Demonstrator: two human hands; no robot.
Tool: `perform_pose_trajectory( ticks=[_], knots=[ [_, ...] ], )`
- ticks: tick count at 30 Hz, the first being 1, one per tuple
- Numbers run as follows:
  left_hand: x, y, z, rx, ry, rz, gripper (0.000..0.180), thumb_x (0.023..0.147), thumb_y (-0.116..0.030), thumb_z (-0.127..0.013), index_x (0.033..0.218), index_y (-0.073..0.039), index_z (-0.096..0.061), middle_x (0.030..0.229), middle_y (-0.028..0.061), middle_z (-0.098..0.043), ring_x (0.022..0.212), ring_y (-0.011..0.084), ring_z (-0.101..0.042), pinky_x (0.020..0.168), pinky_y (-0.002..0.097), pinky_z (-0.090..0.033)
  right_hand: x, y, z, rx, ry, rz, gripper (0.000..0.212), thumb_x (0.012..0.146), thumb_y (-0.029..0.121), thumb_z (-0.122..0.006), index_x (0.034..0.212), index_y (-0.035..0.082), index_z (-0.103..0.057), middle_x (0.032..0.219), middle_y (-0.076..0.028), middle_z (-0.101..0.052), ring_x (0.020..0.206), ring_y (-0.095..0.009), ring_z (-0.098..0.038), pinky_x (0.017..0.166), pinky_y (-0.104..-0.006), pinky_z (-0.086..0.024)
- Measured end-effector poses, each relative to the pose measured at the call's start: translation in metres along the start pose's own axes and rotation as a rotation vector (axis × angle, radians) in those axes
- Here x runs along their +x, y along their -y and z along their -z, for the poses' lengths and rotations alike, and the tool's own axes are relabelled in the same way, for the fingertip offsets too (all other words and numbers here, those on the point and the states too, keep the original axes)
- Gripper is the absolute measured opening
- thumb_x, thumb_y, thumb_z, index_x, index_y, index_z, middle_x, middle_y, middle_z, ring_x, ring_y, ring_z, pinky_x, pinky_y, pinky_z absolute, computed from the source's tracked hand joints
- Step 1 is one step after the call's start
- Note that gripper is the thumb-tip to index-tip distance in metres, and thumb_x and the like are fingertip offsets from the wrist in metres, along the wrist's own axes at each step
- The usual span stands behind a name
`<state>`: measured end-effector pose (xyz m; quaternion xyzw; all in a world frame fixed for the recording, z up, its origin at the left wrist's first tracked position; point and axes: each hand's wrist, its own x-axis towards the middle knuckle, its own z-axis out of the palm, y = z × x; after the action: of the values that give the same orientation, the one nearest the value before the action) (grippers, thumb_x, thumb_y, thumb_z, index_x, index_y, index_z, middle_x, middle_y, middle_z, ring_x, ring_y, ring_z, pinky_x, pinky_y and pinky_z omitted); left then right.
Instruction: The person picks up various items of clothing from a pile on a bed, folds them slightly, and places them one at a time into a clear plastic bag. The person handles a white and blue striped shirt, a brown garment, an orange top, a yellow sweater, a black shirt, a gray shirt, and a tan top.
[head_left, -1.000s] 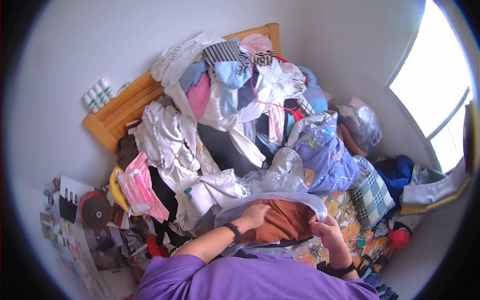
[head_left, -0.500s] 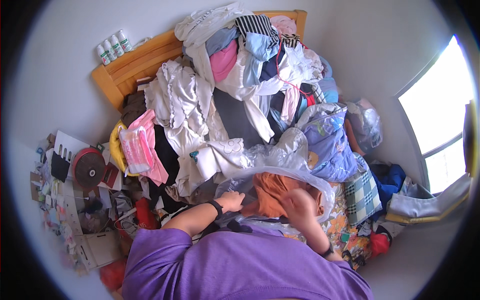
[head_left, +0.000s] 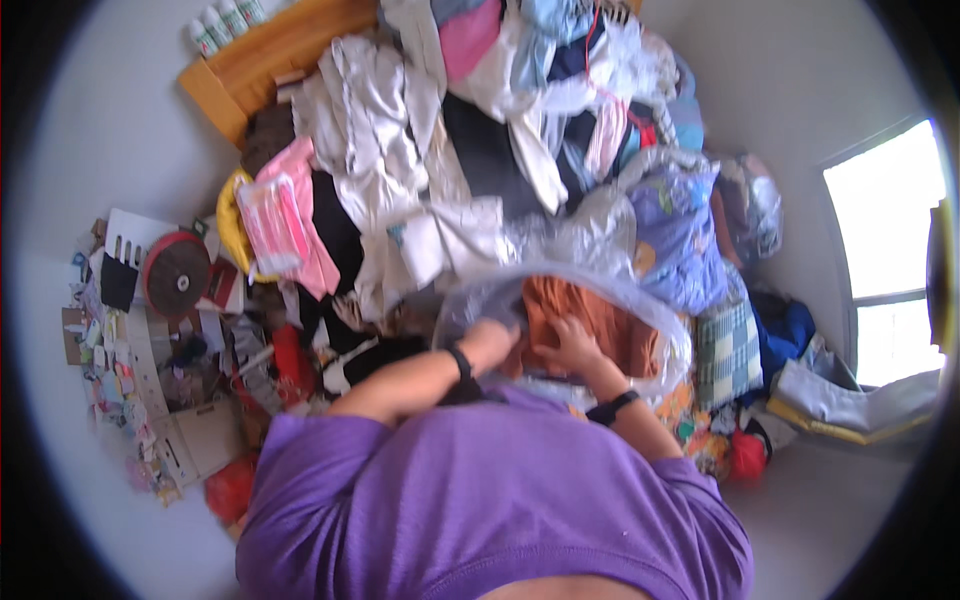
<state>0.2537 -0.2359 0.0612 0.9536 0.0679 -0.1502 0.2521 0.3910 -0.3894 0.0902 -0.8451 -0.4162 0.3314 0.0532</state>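
Observation:
In front of me a clear plastic bag (head_left: pixel 672 340) lies with its mouth spread wide, and a rust-orange garment (head_left: pixel 610 318) sits inside it. My right hand (head_left: pixel 572 348) rests on the garment with its fingers spread. At the left part of the bag's mouth is my left hand (head_left: pixel 488 344), beside the garment; its fingers are blurred, so their grip cannot be made out. Both wrists wear dark bands. Just beyond the bag lie a cream-white garment (head_left: pixel 450 240) and more crumpled clear plastic (head_left: pixel 590 235).
Heaped clothes cover the bed up to the wooden headboard (head_left: pixel 245 80). To the right are a blue-purple bundle in clear plastic (head_left: pixel 675 235) and a checked cloth (head_left: pixel 728 350). On the left stand a pink package (head_left: pixel 272 225), a round red-rimmed fan (head_left: pixel 178 280) and clutter.
My right hand has come down from above the bag onto the orange garment. My left hand has moved right, into the bag's mouth. The view has tilted downward.

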Motion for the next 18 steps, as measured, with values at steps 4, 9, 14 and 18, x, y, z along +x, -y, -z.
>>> perform_pose_trajectory(
  ticks=[4, 9, 14, 18],
  knots=[
    [0.016, 0.031, 0.011, 0.039, -0.213, 0.273, 0.027, 0.081, -0.013, -0.039, 0.075, 0.000, -0.062, 0.078, 0.0202, -0.061, 0.073, 0.0339, -0.060, 0.067, 0.0454, -0.047, -0.012, 0.032, 0.019, -0.067, 0.130, -0.038, 0.098, 0.057, 0.051, -0.071, 0.136, 0.018, -0.022, 0.140, -0.018, -0.015, 0.131, -0.033, -0.011, 0.096, -0.0606, -0.022],
    [-0.007, 0.086, 0.051, -0.057, -0.396, 0.353, 0.012, 0.076, -0.006, -0.044, 0.085, -0.002, -0.052, 0.074, 0.0186, -0.058, 0.069, 0.0383, -0.056, 0.061, 0.0445, -0.045, 0.015, -0.018, -0.016, 0.053, -0.135, 0.070, 0.041, 0.068, 0.014, -0.058, 0.108, 0.010, -0.049, 0.123, -0.015, -0.041, 0.118, -0.029, -0.036, 0.087, -0.0545, -0.036],
    [-0.074, 0.094, 0.065, -0.905, -0.671, 0.652, 0.026, 0.070, 0.010, -0.043, 0.091, -0.005, -0.047, 0.069, 0.0070, -0.055, 0.058, 0.0196, -0.056, 0.052, 0.0312, -0.045, 0.012, 0.012, 0.033, 0.887, -0.338, -0.084, 0.044, 0.069, 0.001, -0.053, 0.113, 0.004, -0.048, 0.100, -0.020, -0.057, 0.101, -0.034, -0.052, 0.087, -0.0366, -0.040],
    [-0.094, 0.074, 0.053, -1.079, -0.706, 0.576, 0.012, 0.072, 0.002, -0.048, 0.078, -0.005, -0.055, 0.063, 0.0051, -0.054, 0.054, 0.0134, -0.053, 0.048, 0.0279, -0.043, 0.031, 0.001, -0.020, 0.307, -0.253, 0.194, 0.053, 0.070, 0.020, -0.062, 0.118, 0.006, -0.045, 0.123, -0.017, -0.044, 0.118, -0.035, -0.036, 0.091, -0.0485, -0.036]
  ],
)
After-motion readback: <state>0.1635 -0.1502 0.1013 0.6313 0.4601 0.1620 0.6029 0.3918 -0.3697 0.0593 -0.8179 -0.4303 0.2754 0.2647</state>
